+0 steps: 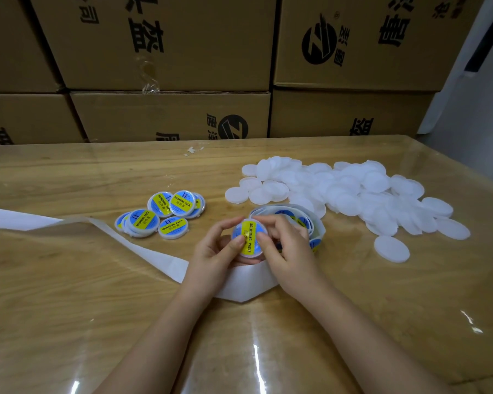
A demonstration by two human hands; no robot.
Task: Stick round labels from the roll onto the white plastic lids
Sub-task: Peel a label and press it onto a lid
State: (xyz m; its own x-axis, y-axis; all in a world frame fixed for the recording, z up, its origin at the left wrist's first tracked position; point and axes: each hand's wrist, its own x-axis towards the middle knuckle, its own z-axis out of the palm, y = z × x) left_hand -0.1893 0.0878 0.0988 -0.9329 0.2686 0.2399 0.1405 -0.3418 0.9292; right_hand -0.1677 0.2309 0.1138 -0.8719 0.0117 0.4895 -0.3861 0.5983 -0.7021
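Observation:
Both my hands hold one white lid (pixel 248 238) with a blue and yellow round label on it, at the table's middle. My left hand (pixel 217 254) grips its left side, thumb on the label. My right hand (pixel 285 251) grips its right side, thumb pressing the label's edge. The label roll (pixel 302 220) lies just behind my right hand, partly hidden by it. Its empty white backing strip (pixel 143 248) trails left across the table. A heap of plain white lids (pixel 353 194) lies to the right. Several labelled lids (pixel 165 214) are piled to the left.
The wooden table (pixel 69 308) has a clear plastic cover. Stacked cardboard boxes (pixel 168 81) stand as a wall along its far edge. A single plain lid (pixel 391 248) lies apart at the right, nearest my right hand.

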